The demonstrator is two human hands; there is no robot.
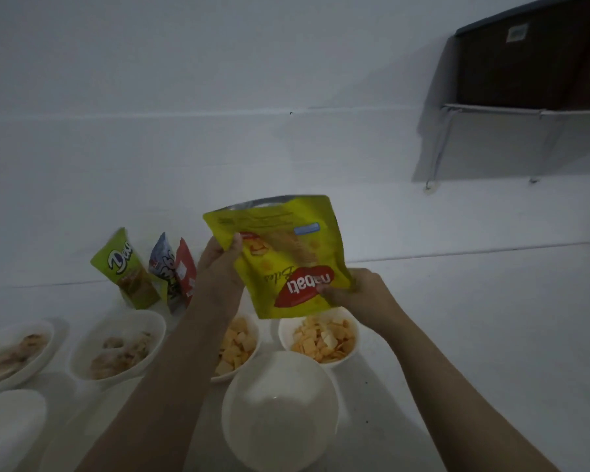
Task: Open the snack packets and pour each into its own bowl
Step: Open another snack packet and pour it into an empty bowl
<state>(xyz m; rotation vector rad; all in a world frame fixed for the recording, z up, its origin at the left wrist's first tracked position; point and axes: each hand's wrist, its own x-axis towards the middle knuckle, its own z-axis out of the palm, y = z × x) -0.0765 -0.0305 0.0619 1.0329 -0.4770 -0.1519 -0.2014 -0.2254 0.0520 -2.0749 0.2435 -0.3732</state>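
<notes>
Head view: the yellow packet [283, 257] hangs upside down above the bowls, logo inverted, likely tipped to pour. The left hand [220, 267] pinches its 9 o'clock edge; the right hand [358, 291] clamps the 5 o'clock corner. Just below sits an empty bowl [280, 408], with two filled bowls [321, 337] behind it. At 10 o'clock, three more packets [130, 270] lean against the wall on the white desk [491, 335].

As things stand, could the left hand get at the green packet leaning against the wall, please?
Probably not at once: the left hand is shut on the yellow packet, as is the right hand. The path looks free, though; the green packet stands just left of that hand, nothing between them.
</notes>
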